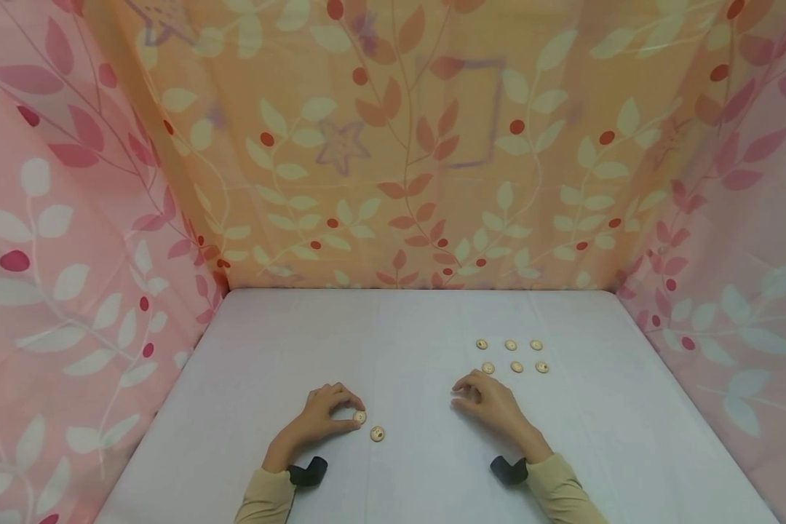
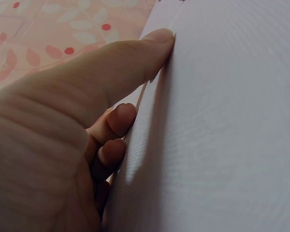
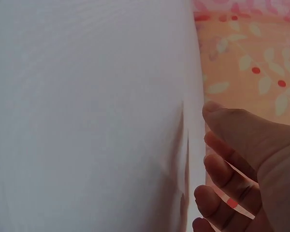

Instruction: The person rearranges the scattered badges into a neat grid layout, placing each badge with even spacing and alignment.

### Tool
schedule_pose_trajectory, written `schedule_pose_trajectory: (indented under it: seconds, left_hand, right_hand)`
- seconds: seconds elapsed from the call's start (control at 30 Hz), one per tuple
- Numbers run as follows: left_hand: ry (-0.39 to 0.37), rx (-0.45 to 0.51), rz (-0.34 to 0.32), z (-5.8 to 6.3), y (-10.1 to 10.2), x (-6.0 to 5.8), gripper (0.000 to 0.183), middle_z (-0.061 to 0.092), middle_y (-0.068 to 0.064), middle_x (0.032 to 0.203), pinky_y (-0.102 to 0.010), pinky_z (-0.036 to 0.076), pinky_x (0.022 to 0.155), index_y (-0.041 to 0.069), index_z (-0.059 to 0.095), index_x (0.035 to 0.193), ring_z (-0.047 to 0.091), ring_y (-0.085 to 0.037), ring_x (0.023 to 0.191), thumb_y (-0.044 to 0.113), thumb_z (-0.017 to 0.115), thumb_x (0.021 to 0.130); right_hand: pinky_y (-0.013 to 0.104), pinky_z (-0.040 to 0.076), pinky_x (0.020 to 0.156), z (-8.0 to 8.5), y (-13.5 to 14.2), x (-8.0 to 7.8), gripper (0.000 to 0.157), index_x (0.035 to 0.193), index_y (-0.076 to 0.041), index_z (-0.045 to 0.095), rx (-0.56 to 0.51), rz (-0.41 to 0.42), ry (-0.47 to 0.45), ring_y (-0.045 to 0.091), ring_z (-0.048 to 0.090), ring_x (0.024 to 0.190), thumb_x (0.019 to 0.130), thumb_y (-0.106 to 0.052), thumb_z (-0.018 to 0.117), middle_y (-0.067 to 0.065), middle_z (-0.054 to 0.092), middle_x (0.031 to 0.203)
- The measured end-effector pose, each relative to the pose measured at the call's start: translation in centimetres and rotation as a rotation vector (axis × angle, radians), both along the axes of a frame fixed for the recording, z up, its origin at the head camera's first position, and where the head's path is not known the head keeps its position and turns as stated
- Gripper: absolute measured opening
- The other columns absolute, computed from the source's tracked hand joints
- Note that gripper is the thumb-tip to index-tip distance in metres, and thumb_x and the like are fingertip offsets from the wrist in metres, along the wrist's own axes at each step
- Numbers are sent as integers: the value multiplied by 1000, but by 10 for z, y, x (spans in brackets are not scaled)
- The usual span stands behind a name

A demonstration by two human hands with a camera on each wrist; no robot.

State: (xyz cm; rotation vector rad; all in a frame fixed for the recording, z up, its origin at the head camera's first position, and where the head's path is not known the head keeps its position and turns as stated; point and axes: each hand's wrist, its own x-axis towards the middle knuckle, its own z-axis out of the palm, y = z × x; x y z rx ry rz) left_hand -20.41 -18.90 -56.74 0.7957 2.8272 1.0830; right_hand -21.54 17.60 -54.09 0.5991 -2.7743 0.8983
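Observation:
Thumb and index finger of my left hand [image 1: 327, 416] pinch a small round wooden disc [image 1: 359, 417] by its edges, low at the tabletop. Just to its right and nearer lies a second wooden disc [image 1: 378, 434] with dark marks on its face. In the left wrist view the thumb [image 2: 135, 55] reaches down to the cloth, and the pinched disc is hidden. My right hand [image 1: 487, 400] hovers low over the table with loosely bent fingers and holds nothing. Its knuckles are close to the near-left disc [image 1: 487, 368] of the group at the right.
Two rows of three wooden discs lie at the right, one of them the far-middle disc [image 1: 511, 345]. A white cloth [image 1: 419, 327] covers the table. Patterned curtains [image 1: 406, 145] stand at the back and both sides. Each wrist wears a black strap-on camera [image 1: 308, 471].

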Motion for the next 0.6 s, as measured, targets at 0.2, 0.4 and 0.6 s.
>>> schedule_pose_trajectory:
  seconds: [0.2, 0.4, 0.6]
  left_hand:
    - [8, -1, -6, 0, 0, 0, 21, 53, 21, 96, -48, 25, 91, 33, 64, 96, 45, -5, 94, 39, 72, 77]
    - [4, 4, -7, 1, 0, 0, 21, 52, 21, 95, -48, 25, 91, 33, 64, 96, 45, -5, 93, 39, 72, 77]
    - [0, 8, -5, 0, 0, 0, 21, 53, 21, 95, -48, 25, 91, 33, 64, 96, 45, -5, 94, 40, 72, 77]
  right_hand:
    - [18, 37, 55, 1, -16, 2, 22, 91, -22, 67, 1, 60, 7, -1, 43, 63, 74, -32, 77, -11, 55, 80]
    - [18, 36, 56, 0, -30, 1, 21, 91, -23, 67, -8, 108, -25, -1, 42, 63, 75, -31, 77, -11, 54, 79]
    - [18, 36, 55, -2, -47, 4, 21, 91, -24, 67, 23, 150, -65, -1, 42, 62, 76, -36, 75, -13, 54, 80]
